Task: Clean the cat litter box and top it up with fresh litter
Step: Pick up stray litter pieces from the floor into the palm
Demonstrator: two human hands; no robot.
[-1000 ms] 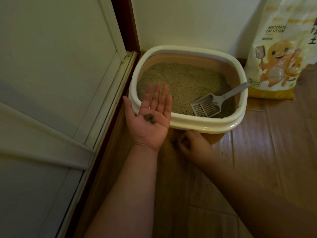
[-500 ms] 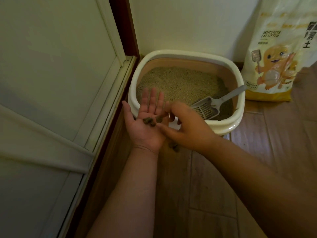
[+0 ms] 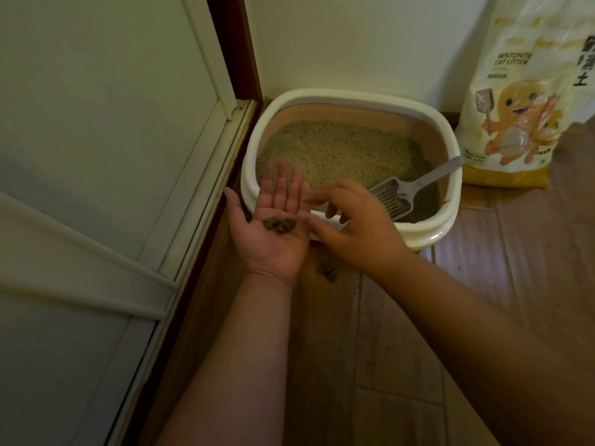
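Observation:
A cream litter box (image 3: 447,136) with tan inner walls stands in the corner, filled with grey-green litter (image 3: 341,149). A grey slotted scoop (image 3: 396,196) lies in its right front part, handle resting on the rim. My left hand (image 3: 273,226) is held flat, palm up, in front of the box, with a few dark clumps (image 3: 279,224) lying on the palm. My right hand (image 3: 357,226) hovers just right of it, fingers loosely spread and empty. More dark clumps (image 3: 327,272) lie on the wooden floor below the hands.
A yellow and white bag of bentonite cat litter (image 3: 521,101) stands upright against the wall, right of the box. A white panelled door (image 3: 96,156) with a dark red frame runs along the left. Wooden floor (image 3: 483,284) extends to the right.
My right hand rose from the floor to my left palm and dropped a clump there; the pile on the palm has grown. Its fingers have since spread apart.

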